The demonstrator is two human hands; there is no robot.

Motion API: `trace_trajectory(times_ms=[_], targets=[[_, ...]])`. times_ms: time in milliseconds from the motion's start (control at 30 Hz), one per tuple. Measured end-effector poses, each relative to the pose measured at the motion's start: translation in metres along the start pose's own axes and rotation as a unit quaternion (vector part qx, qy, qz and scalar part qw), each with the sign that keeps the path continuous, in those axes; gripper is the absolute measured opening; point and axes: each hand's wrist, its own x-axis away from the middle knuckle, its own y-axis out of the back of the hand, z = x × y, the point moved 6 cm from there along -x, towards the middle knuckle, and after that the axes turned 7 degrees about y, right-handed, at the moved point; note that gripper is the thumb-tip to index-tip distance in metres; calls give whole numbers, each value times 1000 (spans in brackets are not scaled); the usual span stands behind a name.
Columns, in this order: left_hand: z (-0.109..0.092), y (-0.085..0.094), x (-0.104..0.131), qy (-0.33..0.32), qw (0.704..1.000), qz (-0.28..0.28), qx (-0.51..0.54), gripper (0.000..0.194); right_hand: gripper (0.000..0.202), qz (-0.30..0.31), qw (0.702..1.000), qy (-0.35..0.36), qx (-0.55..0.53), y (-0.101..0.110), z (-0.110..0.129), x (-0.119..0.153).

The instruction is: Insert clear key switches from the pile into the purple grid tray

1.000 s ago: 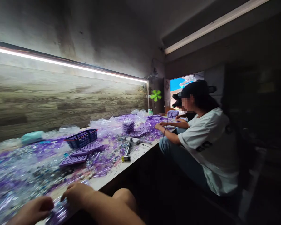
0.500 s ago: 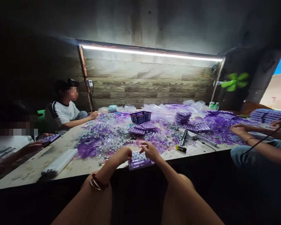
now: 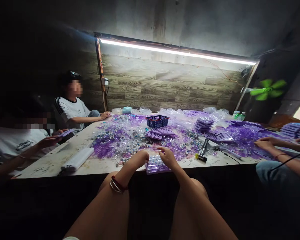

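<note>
While both hands work at the near edge of the table (image 3: pixel 46 166), a purple tray (image 3: pixel 157 169) sits between them, right at that edge and in front of the person's knees. Its upper face carries rows of small, shiny pieces, whereas the strip nearest the person looks like smooth, clear purple plastic. The left hand (image 3: pixel 141 158) is at the tray's left side with its fingers curled in; whether they grip anything cannot be told. The right hand (image 3: pixel 167 156) is over the tray's right part, thumb and forefinger set close together (a pale speck shows near the tips, perhaps a piece, perhaps only a nail), so its hold cannot be told either.

As for progress, this tray seems well along, judging by the rows visible, though the hands cover part of it and no count is possible. Much loose material remains: a broad spread of small pieces (image 3: pixel 137 142) lies beyond the hands, mixed with purple plastic. Past it, a few purple trays (image 3: pixel 162 132) lie just in front of a dark basket (image 3: pixel 157 122), and a stack of trays (image 3: pixel 204 124) stands farther right. At the left, a co-worker (image 3: pixel 12 141) holds another tray (image 3: pixel 65 133).
</note>
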Motion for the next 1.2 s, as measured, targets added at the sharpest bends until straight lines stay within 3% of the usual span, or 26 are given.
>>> trace_trajectory(times_ms=[200,467,567,1200], targets=[[-7,2,5,-11,1000,-25,-10,20,46,-14,1000,11,-13,-1,-10,-1],[-13,7,12,15,999,-33,-40,20,25,-47,996,46,-56,6,-13,2],[-16,9,14,25,998,-31,-58,20,18,-42,996,56,-55,8,-11,2],[-27,18,26,39,994,-20,-104,18,27,11,997,75,-21,10,-5,9]])
